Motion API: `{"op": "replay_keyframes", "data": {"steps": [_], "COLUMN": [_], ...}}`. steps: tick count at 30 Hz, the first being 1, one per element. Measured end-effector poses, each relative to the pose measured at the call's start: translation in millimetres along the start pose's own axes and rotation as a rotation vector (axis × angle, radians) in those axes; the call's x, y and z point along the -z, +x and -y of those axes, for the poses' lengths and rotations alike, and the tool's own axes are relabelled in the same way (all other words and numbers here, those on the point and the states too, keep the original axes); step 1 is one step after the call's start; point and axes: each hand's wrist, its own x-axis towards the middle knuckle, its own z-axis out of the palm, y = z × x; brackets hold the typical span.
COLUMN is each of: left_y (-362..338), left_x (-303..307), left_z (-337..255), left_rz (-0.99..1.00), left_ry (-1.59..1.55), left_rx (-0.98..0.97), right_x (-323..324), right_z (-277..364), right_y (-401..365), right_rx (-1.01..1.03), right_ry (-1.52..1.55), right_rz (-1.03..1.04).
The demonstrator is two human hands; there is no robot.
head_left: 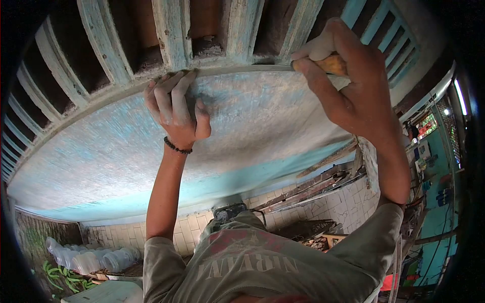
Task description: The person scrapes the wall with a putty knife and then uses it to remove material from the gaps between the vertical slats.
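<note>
My left hand (174,103), with a dark beaded bracelet at the wrist, rests its bent fingertips on the ledge (227,69) below the slats. Nothing shows in it, and its thumb stands apart. At the right, my right hand (348,76) is closed on a tool with an orange-brown handle (332,65). The tool's thin flat blade (273,67) lies along the ledge, pointing left. Under the ledge is a wall (237,116) with worn, patchy blue and whitish paint.
Worn blue slats (172,35) with dark gaps rise above the ledge. Low down are plastic containers (108,257) at the left, a tiled surface (283,219), wooden strips (313,189) at the right and a dark object (228,212) near my body.
</note>
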Motion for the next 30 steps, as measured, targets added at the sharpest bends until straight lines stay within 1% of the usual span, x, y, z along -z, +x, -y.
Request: {"op": "replay_keyframes", "data": {"steps": [3, 6, 9, 12, 15, 18, 21, 24, 27, 30], "left_y": [-0.2, 2.1, 0.3, 0.6, 4.2, 3.3, 4.4, 1.8, 0.0, 2.0], "left_x": [1.5, 2.5, 0.8, -1.2, -0.2, -0.2, -0.1, -1.0, -3.2, -1.2], "left_z": [0.5, -1.4, -0.1, 1.3, -2.5, -3.3, -3.0, -2.4, -0.2, -3.5], "left_rz": [0.002, -0.008, -0.012, -0.022, -0.027, -0.03, -0.035, -0.03, -0.04, -0.043], "left_ry": [0.011, 0.018, 0.008, 0.002, 0.026, 0.013, 0.023, 0.021, 0.002, 0.038], "left_rx": [-0.003, -0.01, -0.012, -0.019, -0.019, -0.014, -0.014, -0.014, -0.005, -0.002], "right_x": [4.0, 4.6, 3.7, -0.8, 2.3, -4.9, -5.8, -3.1, -8.4, -6.9], "right_z": [10.6, 10.0, 12.1, 10.9, 7.0, 0.2, 12.9, 11.4, 12.5, 14.4], "right_y": [3.0, 2.3, 6.4, 3.2, 2.2, 2.6, 0.8, 1.1, -1.0, -3.2], "right_rx": [0.066, -0.006, -0.063, 0.103, 0.013, 0.067, 0.144, 0.003, -0.017, 0.049], "right_ry": [0.005, 0.04, -0.137, -0.006, -0.024, -0.055, -0.079, -0.008, -0.02, -0.033], "right_rz": [0.035, -0.059, 0.032, -0.006, -0.098, -0.056, -0.02, -0.071, -0.037, -0.054]}}
